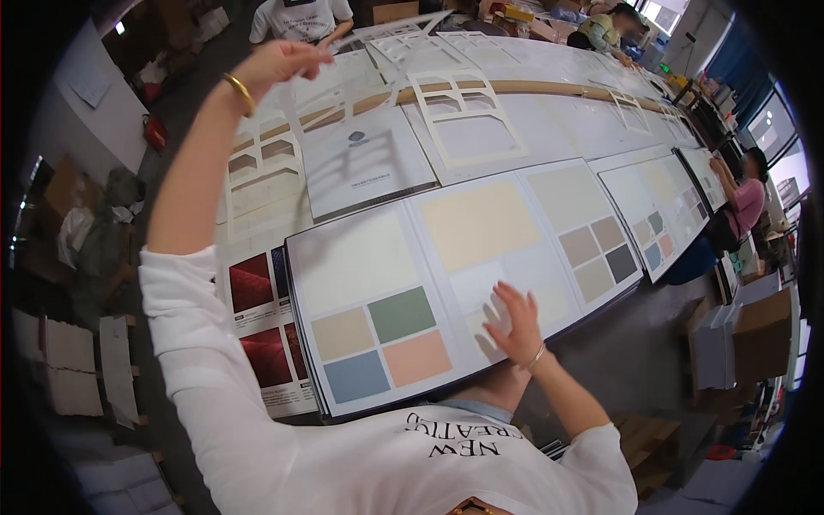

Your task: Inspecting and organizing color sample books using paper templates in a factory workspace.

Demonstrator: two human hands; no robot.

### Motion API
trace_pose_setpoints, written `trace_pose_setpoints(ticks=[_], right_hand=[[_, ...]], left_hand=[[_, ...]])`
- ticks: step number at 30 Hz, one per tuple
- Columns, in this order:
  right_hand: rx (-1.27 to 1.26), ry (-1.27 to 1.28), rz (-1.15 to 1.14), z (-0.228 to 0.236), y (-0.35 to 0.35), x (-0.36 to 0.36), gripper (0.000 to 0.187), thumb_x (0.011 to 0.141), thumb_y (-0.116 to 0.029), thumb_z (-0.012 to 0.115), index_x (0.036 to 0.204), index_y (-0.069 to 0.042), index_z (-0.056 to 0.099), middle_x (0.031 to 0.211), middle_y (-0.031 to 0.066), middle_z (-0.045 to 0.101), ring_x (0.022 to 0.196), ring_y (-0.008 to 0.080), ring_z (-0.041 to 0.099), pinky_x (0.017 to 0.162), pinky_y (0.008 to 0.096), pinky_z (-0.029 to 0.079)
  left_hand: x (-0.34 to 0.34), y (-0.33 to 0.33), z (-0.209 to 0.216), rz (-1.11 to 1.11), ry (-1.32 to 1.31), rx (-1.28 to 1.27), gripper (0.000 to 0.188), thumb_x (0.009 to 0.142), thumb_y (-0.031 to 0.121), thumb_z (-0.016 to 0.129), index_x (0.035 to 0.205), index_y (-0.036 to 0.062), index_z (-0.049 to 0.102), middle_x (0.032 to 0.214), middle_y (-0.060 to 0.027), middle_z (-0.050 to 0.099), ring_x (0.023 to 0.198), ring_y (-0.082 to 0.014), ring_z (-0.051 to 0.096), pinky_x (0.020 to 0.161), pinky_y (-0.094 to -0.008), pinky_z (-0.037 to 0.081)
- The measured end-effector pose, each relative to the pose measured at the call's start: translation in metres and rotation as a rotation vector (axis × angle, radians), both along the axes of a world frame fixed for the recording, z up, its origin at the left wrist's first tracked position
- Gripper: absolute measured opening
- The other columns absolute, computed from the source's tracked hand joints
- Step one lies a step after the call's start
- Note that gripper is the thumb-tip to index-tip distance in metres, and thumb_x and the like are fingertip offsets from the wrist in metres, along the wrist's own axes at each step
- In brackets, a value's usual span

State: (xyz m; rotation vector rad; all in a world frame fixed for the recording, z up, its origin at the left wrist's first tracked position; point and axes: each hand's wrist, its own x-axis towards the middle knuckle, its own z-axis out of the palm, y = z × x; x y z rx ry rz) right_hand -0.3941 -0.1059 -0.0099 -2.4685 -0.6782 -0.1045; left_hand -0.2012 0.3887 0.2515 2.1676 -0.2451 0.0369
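My left hand (290, 62) is raised at the upper left, fingers pinched on a thin white cut-out frame (388, 29). The frame is tilted, smeared by motion, and partly lost against similar frames behind it. Below lies an unfolded three-panel sample board (436, 296) with large pale swatches and smaller beige, green, blue, peach, grey and dark ones. Over its middle panel hovers my right hand (518, 330), open with fingers spread; whether it touches the panel I cannot tell. A white-covered book (365, 176) lies just beyond, with the shadow of a frame across it.
More white cut-out frames (468, 116) rest on the table against a long brown bar (549, 87). Another swatch board (657, 202) lies to the right. Co-workers, including a person in pink (749, 202), are around the table. Cardboard boxes (760, 339) stand at right.
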Motion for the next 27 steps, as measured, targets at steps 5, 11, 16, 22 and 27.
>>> trace_pose_setpoints(ticks=[5,11,16,22,27], right_hand=[[0.182,-0.529,0.174,0.110,0.044,0.066,0.018,0.077,-0.017,0.079,0.071,-0.013,0.062,0.098,0.0006,0.070,0.101,0.0200,0.064,0.111,0.0518,0.025],[0.285,-0.829,0.115,0.168,0.118,0.127,0.048,0.077,-0.015,0.078,0.122,-0.024,0.063,0.119,-0.0008,0.063,0.111,0.0211,0.057,0.107,0.0494,0.029],[0.117,-1.008,0.048,0.184,0.143,0.138,0.051,0.074,-0.019,0.079,0.122,-0.028,0.063,0.120,-0.0044,0.061,0.116,0.0164,0.054,0.109,0.0479,0.023],[0.083,-1.159,0.111,0.186,0.153,0.129,0.032,0.076,-0.021,0.079,0.106,-0.030,0.070,0.100,-0.0117,0.064,0.102,0.0099,0.058,0.102,0.0433,0.024],[0.085,-1.117,0.165,0.185,0.145,0.109,0.023,0.078,-0.020,0.076,0.099,-0.028,0.069,0.095,-0.0115,0.063,0.097,0.0105,0.058,0.102,0.0458,0.024]], left_hand=[[-0.046,-0.011,0.083,-0.048,-0.026,-0.021,0.043,0.092,0.049,0.066,0.100,0.0075,0.073,0.093,0.0035,0.068,0.083,-0.0043,0.056,0.080,-0.0222,0.042],[-0.089,-0.013,0.120,-0.146,0.042,-0.114,0.049,0.091,0.045,0.069,0.120,0.0046,0.069,0.087,0.0037,0.068,0.083,-0.0053,0.062,0.084,-0.0213,0.049],[-0.124,-0.058,0.128,-0.183,0.175,-0.397,0.036,0.093,0.026,0.069,0.106,-0.0075,0.067,0.082,-0.0099,0.069,0.073,-0.0211,0.066,0.070,-0.0323,0.055],[-0.145,-0.057,0.130,-0.213,0.131,-0.362,0.038,0.096,0.028,0.066,0.106,-0.0086,0.067,0.078,-0.0082,0.068,0.072,-0.0201,0.065,0.069,-0.0318,0.053],[-0.167,-0.069,0.126,0.068,-0.005,0.126,0.029,0.095,0.026,0.067,0.106,-0.0001,0.073,0.093,-0.0090,0.072,0.083,-0.0155,0.065,0.079,-0.0308,0.051]])
